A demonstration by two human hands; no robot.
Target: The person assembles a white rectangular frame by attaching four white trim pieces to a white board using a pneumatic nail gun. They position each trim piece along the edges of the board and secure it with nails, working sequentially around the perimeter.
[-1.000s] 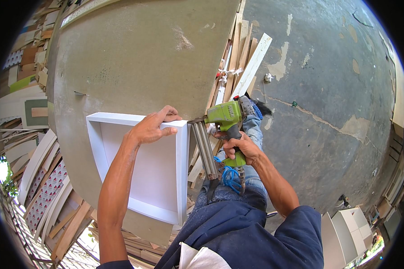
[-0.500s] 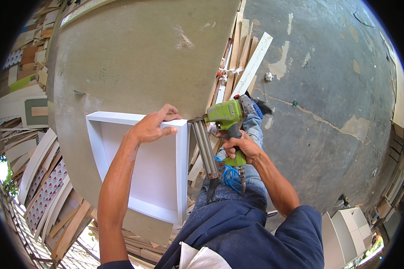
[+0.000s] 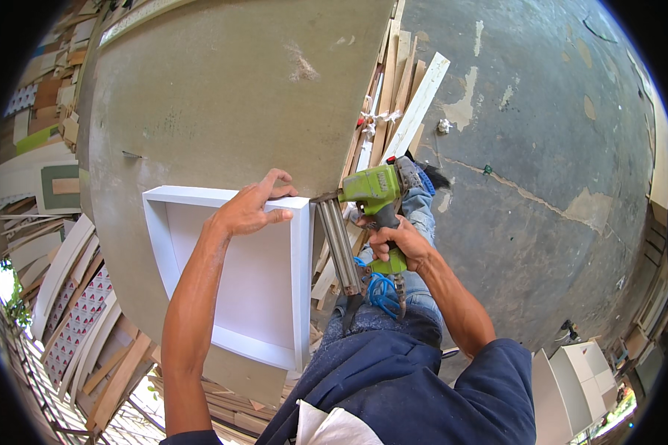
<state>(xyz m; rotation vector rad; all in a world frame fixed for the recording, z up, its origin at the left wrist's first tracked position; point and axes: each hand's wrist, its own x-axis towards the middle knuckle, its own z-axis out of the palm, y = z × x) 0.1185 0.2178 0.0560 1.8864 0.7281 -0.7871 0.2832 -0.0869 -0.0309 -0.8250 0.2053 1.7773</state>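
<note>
A white shallow box frame with a flat white bottom (image 3: 252,285) lies on the brown tabletop (image 3: 223,104). My left hand (image 3: 252,205) rests over its far rim close to the far right corner, fingers apart and thumb stretched along the inside. In my right hand (image 3: 402,241) is a green nail gun (image 3: 372,187), gripped by its dark handle. The gun's nose is at the outer side of the box's far right corner; whether it touches cannot be made out. Its long metal magazine (image 3: 338,245) points back toward my body, and a blue coiled hose (image 3: 382,293) hangs below the grip.
Long wood strips (image 3: 404,96) lean beside the table's right edge. Beyond them is a grey concrete floor (image 3: 527,148) with a crack and worn patches. Stacked boards and offcuts (image 3: 59,297) fill the left side. Pale cabinet-like panels (image 3: 575,386) stand at the lower right.
</note>
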